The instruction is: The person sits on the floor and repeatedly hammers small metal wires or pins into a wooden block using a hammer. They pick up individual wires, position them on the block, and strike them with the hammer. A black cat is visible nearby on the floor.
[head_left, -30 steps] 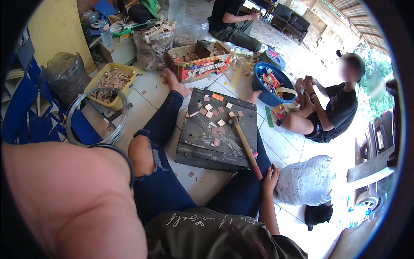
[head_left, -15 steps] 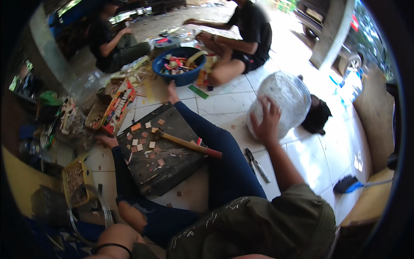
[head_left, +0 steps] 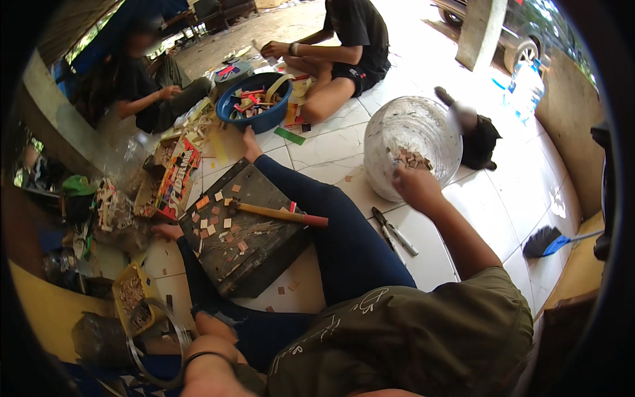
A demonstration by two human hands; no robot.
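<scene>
One right hand [head_left: 417,190]: brought from the side to the near rim of the whitish, round plastic sack [head_left: 378,149]; fingers curled, hold hidden.
Brown wooden chips [head_left: 413,159]: now seen inside, within reach.
Left hand [head_left: 221,345]: blurred, grip cannot be told.

A porch workshop [head_left: 324,149] it was! Hammer [head_left: 274,212] lay on block [head_left: 264,272], chips [head_left: 417,159] in tub [head_left: 442,122], car [head_left: 514,30] beyond the pillar [head_left: 481,36].
</scene>
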